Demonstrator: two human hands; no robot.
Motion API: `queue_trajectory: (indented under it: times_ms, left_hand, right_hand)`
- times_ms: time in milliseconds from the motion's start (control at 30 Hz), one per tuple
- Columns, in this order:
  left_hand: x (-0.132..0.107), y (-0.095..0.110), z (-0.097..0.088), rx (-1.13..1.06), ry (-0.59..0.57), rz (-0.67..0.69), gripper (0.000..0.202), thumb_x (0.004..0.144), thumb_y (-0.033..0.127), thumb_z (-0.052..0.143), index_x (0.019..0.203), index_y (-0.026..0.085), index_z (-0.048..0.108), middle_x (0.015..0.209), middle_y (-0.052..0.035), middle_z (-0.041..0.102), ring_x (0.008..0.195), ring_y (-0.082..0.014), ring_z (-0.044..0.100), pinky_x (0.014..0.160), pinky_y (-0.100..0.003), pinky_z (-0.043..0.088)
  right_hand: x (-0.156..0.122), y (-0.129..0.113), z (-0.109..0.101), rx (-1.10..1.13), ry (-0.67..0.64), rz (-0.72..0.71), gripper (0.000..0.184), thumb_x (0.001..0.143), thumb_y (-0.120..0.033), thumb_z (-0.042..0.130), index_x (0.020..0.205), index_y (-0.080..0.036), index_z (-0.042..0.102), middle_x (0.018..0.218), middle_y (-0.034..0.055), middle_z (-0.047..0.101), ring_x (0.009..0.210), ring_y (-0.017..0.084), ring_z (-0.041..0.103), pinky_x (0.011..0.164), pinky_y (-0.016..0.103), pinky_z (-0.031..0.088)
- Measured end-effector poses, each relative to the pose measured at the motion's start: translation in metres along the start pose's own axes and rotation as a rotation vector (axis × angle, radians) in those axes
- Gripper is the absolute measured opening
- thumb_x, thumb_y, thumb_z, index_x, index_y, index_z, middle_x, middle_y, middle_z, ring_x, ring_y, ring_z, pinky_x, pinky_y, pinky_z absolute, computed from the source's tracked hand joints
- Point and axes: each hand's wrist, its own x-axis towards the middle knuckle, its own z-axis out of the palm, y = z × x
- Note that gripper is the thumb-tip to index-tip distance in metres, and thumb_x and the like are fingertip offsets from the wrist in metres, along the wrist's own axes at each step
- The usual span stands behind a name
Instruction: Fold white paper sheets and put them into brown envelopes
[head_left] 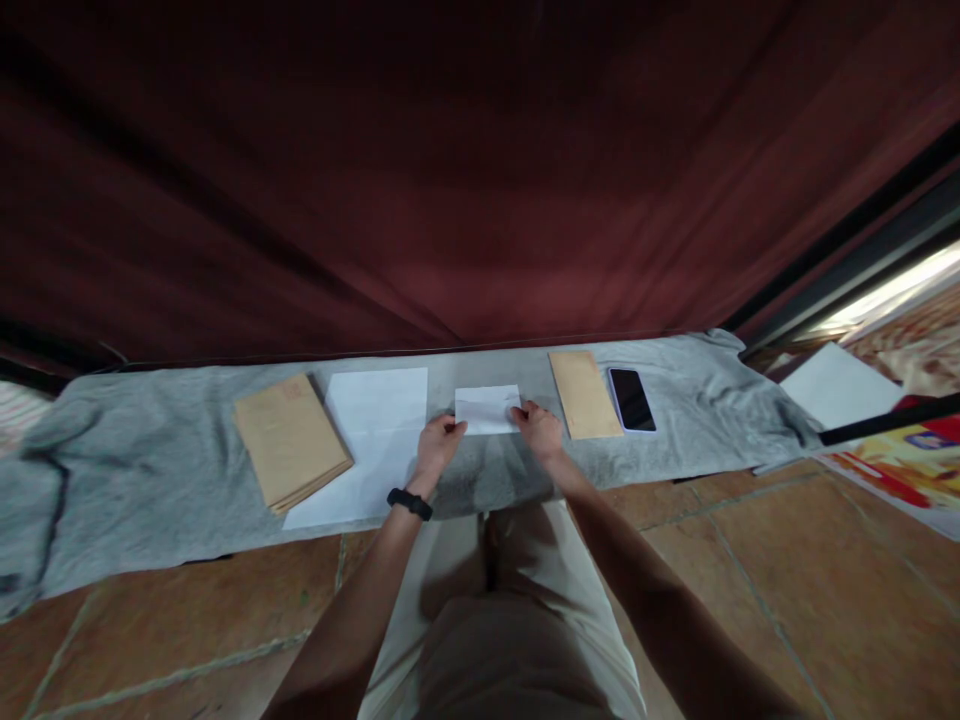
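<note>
A small folded sheet of white paper (486, 408) lies in front of me on a grey cloth. My left hand (439, 443) pinches its left edge near the lower corner, and a black band circles that wrist. At the right edge, my right hand (540, 428) grips the paper between thumb and fingers. Larger white sheets (379, 440) lie flat to the left, partly under a stack of brown envelopes (292, 440). To the right of my right hand rests a single brown envelope (585, 395).
A dark-screened phone (632, 400) lies beside the single envelope. The grey cloth (165, 460) covers a long narrow surface against a dark red fabric wall (480, 200). Tiled floor (735, 570) shows below. At far right are a white sheet (840, 388) and a colourful printed package (915, 460).
</note>
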Motion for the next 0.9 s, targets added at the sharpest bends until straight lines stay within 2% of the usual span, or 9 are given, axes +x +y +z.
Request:
queue_trajectory:
  times_ms: [367, 700, 900]
  left_hand:
    - [0.016, 0.006, 0.001, 0.083, -0.007, -0.113, 0.026, 0.092, 0.040, 0.058, 0.097, 0.021, 0.075, 0.098, -0.0082, 0.078, 0.091, -0.0218, 0.071, 0.073, -0.028, 0.047]
    - [0.021, 0.014, -0.002, 0.140, 0.000, -0.184, 0.029, 0.091, 0.045, 0.057, 0.100, 0.024, 0.075, 0.102, -0.0088, 0.078, 0.094, -0.0246, 0.072, 0.069, -0.029, 0.047]
    - [0.020, 0.019, -0.003, 0.157, 0.013, -0.185, 0.028, 0.091, 0.044, 0.058, 0.102, 0.024, 0.075, 0.105, -0.0090, 0.078, 0.097, -0.0249, 0.072, 0.071, -0.030, 0.049]
  right_hand:
    - [0.013, -0.005, -0.002, -0.027, 0.019, 0.006, 0.041, 0.104, -0.051, 0.042, 0.114, -0.022, 0.070, 0.101, 0.0111, 0.077, 0.096, 0.023, 0.074, 0.083, 0.030, 0.051]
    - [0.023, -0.009, -0.005, -0.058, 0.022, -0.007, 0.044, 0.105, -0.050, 0.039, 0.114, -0.019, 0.069, 0.100, 0.0148, 0.077, 0.094, 0.023, 0.074, 0.083, 0.031, 0.051]
    - [0.026, -0.010, -0.001, -0.052, 0.053, -0.008, 0.043, 0.105, -0.049, 0.041, 0.114, -0.016, 0.067, 0.098, 0.0158, 0.076, 0.091, 0.024, 0.074, 0.082, 0.032, 0.050]
